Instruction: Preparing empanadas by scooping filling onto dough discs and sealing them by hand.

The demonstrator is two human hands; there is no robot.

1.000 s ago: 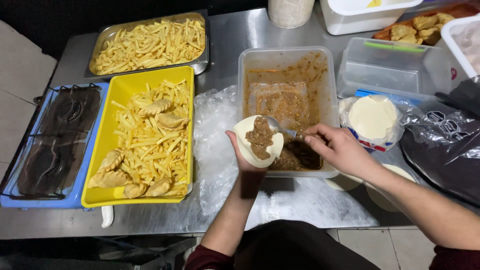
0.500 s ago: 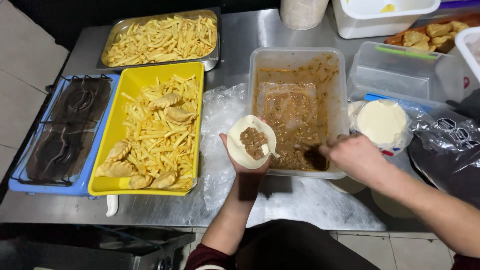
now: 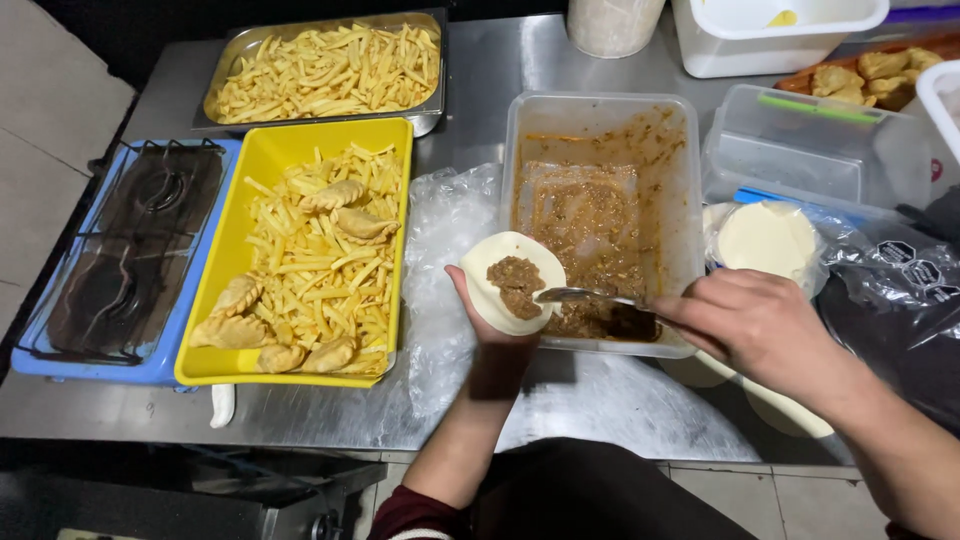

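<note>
My left hand (image 3: pixel 489 325) holds a round dough disc (image 3: pixel 505 265) flat on its palm, with a lump of brown meat filling (image 3: pixel 516 285) on top. In my right hand (image 3: pixel 752 322) is a metal spoon (image 3: pixel 585 296), its bowl touching the filling on the disc. Both hands hover over the near edge of a clear plastic tub (image 3: pixel 600 120) that is partly full of the same brown filling. A stack of raw dough discs (image 3: pixel 766 238) lies just right of the tub.
A yellow tray (image 3: pixel 250 175) holds fries and several folded pastries. Behind it sits a metal pan of fries (image 3: pixel 325 65). A blue tray with a wire rack (image 3: pixel 115 265) is at the left. Clear lidded boxes (image 3: pixel 815 145), a white tub (image 3: pixel 775 35) and fried pastries (image 3: pixel 880 72) stand at the right.
The right hand dipped the spoon into the tub and brought it back to the disc. The left hand stayed nearly still with the disc.
</note>
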